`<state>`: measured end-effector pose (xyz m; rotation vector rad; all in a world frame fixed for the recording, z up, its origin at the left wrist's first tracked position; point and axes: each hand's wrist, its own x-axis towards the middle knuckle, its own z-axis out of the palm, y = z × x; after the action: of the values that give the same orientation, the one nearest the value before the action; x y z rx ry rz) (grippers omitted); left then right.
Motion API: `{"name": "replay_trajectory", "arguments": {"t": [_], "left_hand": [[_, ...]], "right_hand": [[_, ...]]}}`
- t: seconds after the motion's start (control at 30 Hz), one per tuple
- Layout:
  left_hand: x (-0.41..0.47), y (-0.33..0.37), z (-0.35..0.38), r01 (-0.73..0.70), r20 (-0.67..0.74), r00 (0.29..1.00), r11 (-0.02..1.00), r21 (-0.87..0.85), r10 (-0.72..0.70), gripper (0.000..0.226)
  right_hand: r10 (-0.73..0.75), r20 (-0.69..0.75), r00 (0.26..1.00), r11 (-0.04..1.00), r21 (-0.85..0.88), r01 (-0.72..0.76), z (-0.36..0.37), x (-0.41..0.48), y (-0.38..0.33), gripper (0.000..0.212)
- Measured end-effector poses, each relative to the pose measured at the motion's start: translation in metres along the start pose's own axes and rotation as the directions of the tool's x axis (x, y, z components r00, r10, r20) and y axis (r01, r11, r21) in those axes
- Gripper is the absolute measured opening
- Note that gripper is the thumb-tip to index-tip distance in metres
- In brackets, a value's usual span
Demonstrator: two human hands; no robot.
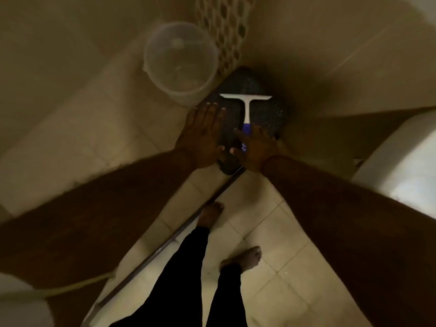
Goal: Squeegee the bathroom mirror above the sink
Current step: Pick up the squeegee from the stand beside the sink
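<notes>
A white squeegee [246,103] with a blue grip lies on a dark textured mat [264,90] in the floor corner, blade toward the wall. My right hand [256,147] hovers over the blue end of the handle, fingers spread, covering part of it; I cannot tell whether it touches. My left hand [204,135] is flat and open just left of the squeegee, above the mat's edge, holding nothing. The mirror and sink are out of view.
A clear plastic bucket [180,62] stands on the tiled floor left of the mat, beside a patterned tile strip [226,31]. A metal floor strip [165,244] runs diagonally. My bare feet [210,214] are below. A white fixture [401,166] sits at right.
</notes>
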<state>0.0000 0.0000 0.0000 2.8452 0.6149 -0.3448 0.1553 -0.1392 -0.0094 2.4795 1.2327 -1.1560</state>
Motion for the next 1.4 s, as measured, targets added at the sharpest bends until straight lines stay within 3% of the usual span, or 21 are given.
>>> {"name": "replay_trajectory", "arguments": {"t": [0.2, 0.33, 0.43, 0.5, 0.53, 0.67, 0.77, 0.97, 1.03, 1.23, 1.33, 1.4], "left_hand": [[0.006, -0.008, 0.042, 0.014, 0.062, 0.998, 1.0, 0.014, -0.014, 0.11], [0.004, -0.011, 0.055, 0.024, 0.077, 0.997, 1.0, 0.011, -0.025, 0.112], [0.0, -0.013, 0.061, 0.031, 0.076, 0.997, 0.999, 0.015, -0.032, 0.116], [-0.003, -0.014, 0.061, 0.032, 0.06, 0.998, 0.999, 0.004, -0.032, 0.117], [-0.004, -0.013, 0.059, 0.035, 0.04, 0.999, 0.999, -0.005, -0.034, 0.117], [-0.007, -0.013, 0.049, 0.026, 0.037, 0.999, 1.0, -0.006, -0.026, 0.116], [-0.008, -0.009, 0.041, 0.03, 0.003, 1.0, 1.0, 0.001, -0.03, 0.111], [-0.01, 0.005, 0.022, 0.009, -0.061, 0.998, 1.0, 0.022, -0.008, 0.115], [-0.015, 0.01, 0.015, -0.001, -0.097, 0.995, 1.0, 0.008, 0.001, 0.116], [-0.03, 0.035, -0.035, -0.052, -0.251, 0.967, 0.997, -0.054, 0.037, 0.109], [-0.044, 0.04, -0.067, -0.107, -0.366, 0.927, 0.993, -0.052, 0.081, 0.105], [-0.058, 0.045, -0.092, -0.154, -0.446, 0.887, 0.988, -0.033, 0.123, 0.102]], "right_hand": [[0.154, 0.06, 0.986, 0.987, 0.034, -0.156, 0.022, 0.053, -0.005, 0.085], [0.158, 0.053, 0.986, 0.986, 0.037, -0.16, 0.026, 0.072, -0.005, 0.091], [0.098, 0.013, 0.995, 0.987, 0.128, -0.099, 0.023, 0.07, -0.005, 0.064], [0.132, -0.09, 0.987, 0.962, 0.252, -0.106, 0.023, 0.069, -0.003, 0.038], [0.161, -0.13, 0.978, 0.946, 0.302, -0.116, 0.023, 0.068, -0.003, 0.037], [0.168, -0.183, 0.969, 0.892, 0.446, -0.071, 0.024, 0.063, -0.006, 0.083], [0.203, -0.22, 0.954, 0.835, 0.547, -0.052, 0.022, 0.054, -0.006, 0.094], [0.367, -0.134, 0.92, 0.663, 0.732, -0.158, 0.006, 0.024, -0.017, 0.054], [0.38, -0.158, 0.911, 0.613, 0.781, -0.12, 0.0, 0.008, -0.02, 0.048], [0.355, -0.321, 0.878, 0.595, 0.802, 0.052, -0.037, -0.063, -0.022, 0.034], [0.362, -0.389, 0.847, 0.553, 0.821, 0.141, -0.068, -0.101, -0.02, 0.027], [0.355, -0.453, 0.818, 0.577, 0.795, 0.189, -0.087, -0.13, -0.016, 0.024]]}}
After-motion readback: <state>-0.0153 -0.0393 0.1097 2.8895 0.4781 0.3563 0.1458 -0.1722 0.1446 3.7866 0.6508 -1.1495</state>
